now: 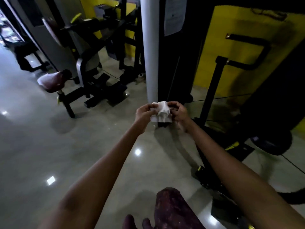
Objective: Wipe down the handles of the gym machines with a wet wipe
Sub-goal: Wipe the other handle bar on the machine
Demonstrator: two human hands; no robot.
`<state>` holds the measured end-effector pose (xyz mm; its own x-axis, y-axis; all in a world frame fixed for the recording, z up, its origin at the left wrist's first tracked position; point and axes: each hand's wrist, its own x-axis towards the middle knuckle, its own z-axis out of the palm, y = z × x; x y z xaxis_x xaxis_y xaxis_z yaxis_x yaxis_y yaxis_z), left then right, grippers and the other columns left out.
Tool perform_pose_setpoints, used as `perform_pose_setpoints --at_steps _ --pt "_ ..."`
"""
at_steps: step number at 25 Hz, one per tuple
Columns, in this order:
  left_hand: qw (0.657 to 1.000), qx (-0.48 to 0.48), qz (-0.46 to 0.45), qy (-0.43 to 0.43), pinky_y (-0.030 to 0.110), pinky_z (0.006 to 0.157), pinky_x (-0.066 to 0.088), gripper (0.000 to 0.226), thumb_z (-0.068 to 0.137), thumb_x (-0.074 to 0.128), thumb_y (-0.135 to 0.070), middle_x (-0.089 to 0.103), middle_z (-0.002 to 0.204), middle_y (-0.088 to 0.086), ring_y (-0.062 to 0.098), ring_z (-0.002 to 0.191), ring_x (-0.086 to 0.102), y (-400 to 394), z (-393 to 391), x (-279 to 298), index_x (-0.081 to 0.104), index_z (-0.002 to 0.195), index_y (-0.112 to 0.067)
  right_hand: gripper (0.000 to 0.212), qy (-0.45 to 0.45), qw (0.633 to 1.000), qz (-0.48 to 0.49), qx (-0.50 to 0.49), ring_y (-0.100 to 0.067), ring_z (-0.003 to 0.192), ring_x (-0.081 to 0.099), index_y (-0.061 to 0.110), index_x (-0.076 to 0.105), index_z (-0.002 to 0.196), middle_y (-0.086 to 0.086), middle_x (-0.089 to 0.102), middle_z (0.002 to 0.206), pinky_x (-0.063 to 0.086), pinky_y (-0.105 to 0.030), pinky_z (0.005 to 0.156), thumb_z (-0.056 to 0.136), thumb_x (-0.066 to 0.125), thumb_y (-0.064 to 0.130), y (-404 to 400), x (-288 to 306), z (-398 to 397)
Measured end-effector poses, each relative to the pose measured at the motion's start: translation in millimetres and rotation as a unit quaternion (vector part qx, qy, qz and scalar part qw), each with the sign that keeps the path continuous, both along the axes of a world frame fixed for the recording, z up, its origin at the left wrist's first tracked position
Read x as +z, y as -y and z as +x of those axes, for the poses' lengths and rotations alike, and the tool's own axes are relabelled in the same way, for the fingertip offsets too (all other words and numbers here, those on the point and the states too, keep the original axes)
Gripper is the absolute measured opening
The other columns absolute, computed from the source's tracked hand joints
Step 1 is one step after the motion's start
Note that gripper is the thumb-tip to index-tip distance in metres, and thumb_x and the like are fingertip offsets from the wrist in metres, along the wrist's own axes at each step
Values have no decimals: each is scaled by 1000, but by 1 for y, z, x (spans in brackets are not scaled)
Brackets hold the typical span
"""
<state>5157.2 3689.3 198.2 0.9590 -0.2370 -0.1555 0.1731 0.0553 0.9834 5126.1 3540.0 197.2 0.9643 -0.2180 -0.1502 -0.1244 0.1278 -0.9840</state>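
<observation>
White, crumpled wet wipe held between both hands at arm's length, above a glossy grey tiled floor and just in front of a white column. The left hand pinches the wipe's left edge with curled fingers and thumb; the right hand pinches its right edge in the same way, so that the wipe is bunched between them. Behind the right hand stands a black machine frame with a bent black handle against a yellow wall, well apart from the wipe and untouched by either hand. To the left, a second machine with a maroon padded seat stands on the floor. A maroon pad lies at the lower edge of the view, between the forearms.
</observation>
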Motion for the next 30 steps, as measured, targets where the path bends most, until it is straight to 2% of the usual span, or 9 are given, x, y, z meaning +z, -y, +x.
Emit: perform_pose_setpoints --at_steps 6,13,15,17,19,21,24,26,30 --pt "995 -95 42 13 32 76 52 27 85 54 11 63 85 5 18 79 60 86 83 7 65 91 -12 20 -14 986 16 -166 -6 54 55 13 61 77 -2 57 68 45 -21 52 94 51 7 96 6 52" --pt "988 -136 60 30 21 56 50 29 85 58 10 58 92 4 15 76 57 189 129 10 48 99 -13 42 -64 930 277 -231 -17 51 51 16 59 70 -1 56 55 37 -21 45 94 40 44 179 8 76" --pt "988 -140 57 18 29 68 52 34 85 59 8 59 103 10 21 88 59 206 139 7 45 111 -9 40 -74 958 193 -197 -19 58 57 6 69 84 -7 64 71 44 -24 50 91 52 41 190 16 77" --pt "986 -153 61 9 38 78 53 38 85 60 7 60 105 10 24 95 60 217 152 8 46 118 -6 20 -102 969 92 -204 -18 67 59 3 65 96 -7 64 82 47 -23 52 80 70 14 195 23 83" --pt "981 -179 73 4 45 84 52 38 84 62 5 62 99 8 26 95 61 228 166 6 49 118 -6 26 -113 964 57 -232 -17 72 60 7 63 95 -6 65 84 49 -23 55 73 74 -1 202 21 91" --pt "976 -199 88 -6 47 87 53 39 83 64 2 64 102 11 29 97 63 240 180 6 51 120 -4 27 -105 951 -14 -289 -19 77 62 10 64 93 -8 68 90 50 -28 63 71 75 1 207 20 101" --pt "973 -210 94 -9 43 84 55 36 82 66 -1 64 107 18 30 96 64 259 195 11 56 117 -3 22 -81 885 -279 -364 -13 68 52 15 54 77 -2 61 79 39 -26 59 71 74 10 208 24 122" --pt "973 -214 81 -11 38 76 55 26 83 65 -2 64 97 16 30 89 64 273 201 14 60 109 -5 19 -33 838 -413 -356 -19 71 53 6 55 84 -9 60 82 36 -28 59 74 70 12 206 26 137" --pt "967 -244 52 -44 43 79 56 8 85 62 -2 68 90 20 34 84 67 301 217 9 69 89 -4 43 -12 818 -504 -278 -28 94 56 3 64 108 -15 61 103 47 -35 72 78 47 30 210 22 152"
